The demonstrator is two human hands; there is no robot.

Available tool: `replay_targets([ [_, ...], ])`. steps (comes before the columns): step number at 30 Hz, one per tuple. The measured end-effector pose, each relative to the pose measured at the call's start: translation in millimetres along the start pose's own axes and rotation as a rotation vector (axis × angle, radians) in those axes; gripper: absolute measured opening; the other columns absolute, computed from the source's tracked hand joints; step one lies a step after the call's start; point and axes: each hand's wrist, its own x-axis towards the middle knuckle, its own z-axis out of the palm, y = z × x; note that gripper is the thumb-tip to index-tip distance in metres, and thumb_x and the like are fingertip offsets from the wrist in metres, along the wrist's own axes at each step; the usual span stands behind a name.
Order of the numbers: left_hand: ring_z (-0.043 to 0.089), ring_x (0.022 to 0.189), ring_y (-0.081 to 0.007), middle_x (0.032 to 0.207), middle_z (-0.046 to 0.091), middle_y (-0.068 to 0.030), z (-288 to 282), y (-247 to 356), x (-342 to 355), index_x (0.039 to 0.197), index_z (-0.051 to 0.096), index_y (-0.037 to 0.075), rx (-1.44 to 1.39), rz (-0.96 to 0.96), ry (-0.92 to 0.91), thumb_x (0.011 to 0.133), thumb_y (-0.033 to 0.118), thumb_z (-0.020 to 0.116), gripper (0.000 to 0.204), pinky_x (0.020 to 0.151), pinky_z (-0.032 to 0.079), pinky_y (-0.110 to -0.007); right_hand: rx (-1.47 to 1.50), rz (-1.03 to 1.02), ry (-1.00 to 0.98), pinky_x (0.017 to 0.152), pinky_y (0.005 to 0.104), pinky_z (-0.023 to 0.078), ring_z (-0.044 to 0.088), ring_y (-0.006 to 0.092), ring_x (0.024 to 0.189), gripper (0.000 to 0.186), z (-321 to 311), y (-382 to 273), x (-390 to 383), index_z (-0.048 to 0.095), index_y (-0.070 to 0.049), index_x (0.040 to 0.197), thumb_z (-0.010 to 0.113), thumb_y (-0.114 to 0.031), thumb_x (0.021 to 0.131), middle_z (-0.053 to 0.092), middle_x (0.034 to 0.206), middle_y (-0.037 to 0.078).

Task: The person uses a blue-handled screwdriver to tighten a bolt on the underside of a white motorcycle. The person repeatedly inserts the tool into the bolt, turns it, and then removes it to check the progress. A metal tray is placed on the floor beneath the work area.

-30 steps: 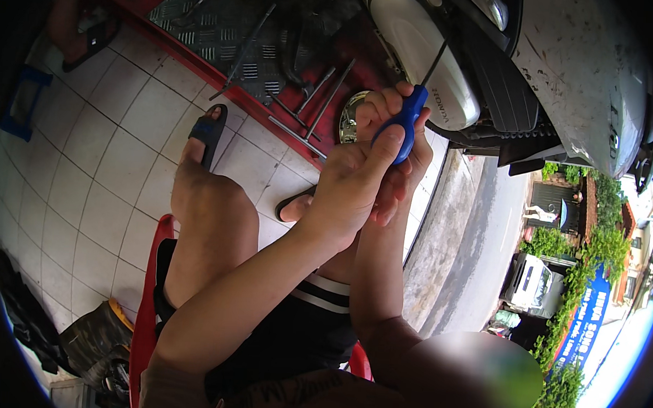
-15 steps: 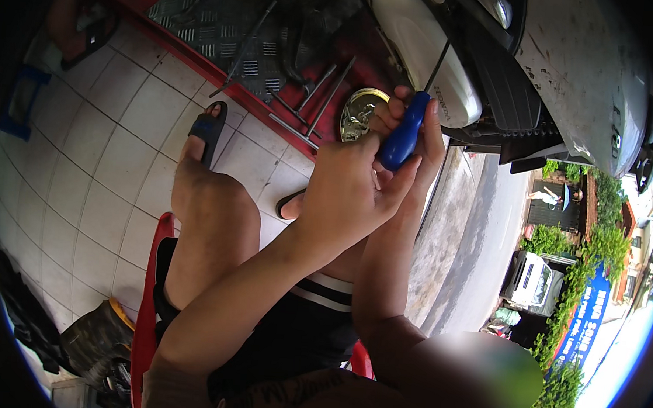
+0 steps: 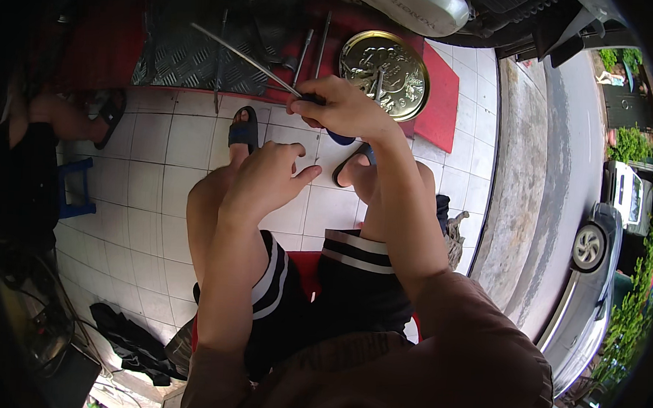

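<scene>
My right hand [image 3: 335,105] grips a screwdriver [image 3: 243,56] with a dark blue handle, its long metal shaft pointing up and left over a red bench [image 3: 91,51] with a checker-plate mat [image 3: 171,63]. Metal rod tools [image 3: 302,55] lie on it, beside a round gold-coloured metal tray [image 3: 386,59] with something metallic in it. Below and left of the right hand, my left hand [image 3: 273,168] is open and empty, held in the air above my legs, fingers loosely bent and thumb apart.
A motorcycle [image 3: 403,5] stands at the top. At left are another person's leg [image 3: 76,121], a blue stool [image 3: 76,191] and cables [image 3: 76,324]. Black cloth [image 3: 127,341] lies on the tiled floor [image 3: 140,246]. The street at right has cars [image 3: 590,247].
My left hand has let go of the screwdriver and moved down and left. My right hand now turns the shaft leftward. The whole view has swung round, showing more of the left side.
</scene>
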Motion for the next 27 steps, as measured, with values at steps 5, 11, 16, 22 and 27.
replay_targets([
  [5, 0.070, 0.083, -0.0336, 0.086, 0.071, -0.0203, 21.2, 6.8, 16.5, 0.110, 0.068, -0.003, 0.131, -0.046, -0.124, 0.090, 0.036, 0.065, 0.044, 0.080, 0.051, -0.041, -0.519, 0.212, 0.198, 0.077, 0.0363, 0.055, 0.069, 0.0264, 0.091, 0.032, -20.4, 59.3, -18.3, 0.072, -0.013, 0.109, 0.071, -0.023, 0.079, 0.072, 0.095, 0.014],
  [11, 0.069, 0.082, -0.0327, 0.093, 0.071, -0.0202, 41.9, 39.7, 89.9, 0.108, 0.068, -0.004, 0.192, 0.107, -0.008, 0.088, 0.021, 0.068, 0.032, 0.076, 0.054, -0.038, -0.279, 0.400, 0.180, 0.076, 0.0401, 0.056, 0.069, 0.0315, 0.092, 0.039, -92.0, 110.0, -77.4, 0.069, -0.011, 0.116, 0.062, -0.008, 0.078, 0.072, 0.100, 0.016],
  [16, 0.068, 0.090, -0.0338, 0.096, 0.070, -0.0180, 56.9, 54.2, 200.6, 0.104, 0.069, 0.000, 0.248, 0.297, 0.090, 0.085, 0.007, 0.067, 0.020, 0.080, 0.054, -0.041, -0.138, 0.507, 0.362, 0.086, 0.0413, 0.053, 0.067, 0.0344, 0.100, 0.042, -128.1, 158.0, -115.1, 0.070, -0.015, 0.118, 0.060, -0.010, 0.078, 0.070, 0.105, 0.019],
  [22, 0.066, 0.089, -0.0333, 0.096, 0.068, -0.0150, 101.3, 37.5, 294.0, 0.094, 0.071, 0.002, 0.260, 0.300, 0.244, 0.079, 0.007, 0.073, 0.015, 0.079, 0.054, -0.040, 0.146, 0.510, 0.506, 0.052, 0.0306, 0.048, 0.064, 0.0147, 0.059, 0.023, -139.9, 161.7, -124.8, 0.063, -0.001, 0.103, 0.069, -0.006, 0.081, 0.072, 0.088, 0.012],
  [27, 0.066, 0.084, -0.0325, 0.086, 0.065, -0.0142, 123.1, 19.1, 308.5, 0.089, 0.071, 0.004, 0.216, 0.322, 0.277, 0.079, 0.004, 0.073, 0.010, 0.073, 0.053, -0.041, 0.171, 0.490, 0.502, 0.053, 0.0299, 0.046, 0.062, 0.0135, 0.058, 0.023, -150.5, 166.2, -135.4, 0.062, -0.001, 0.100, 0.071, -0.004, 0.078, 0.071, 0.082, 0.012],
])
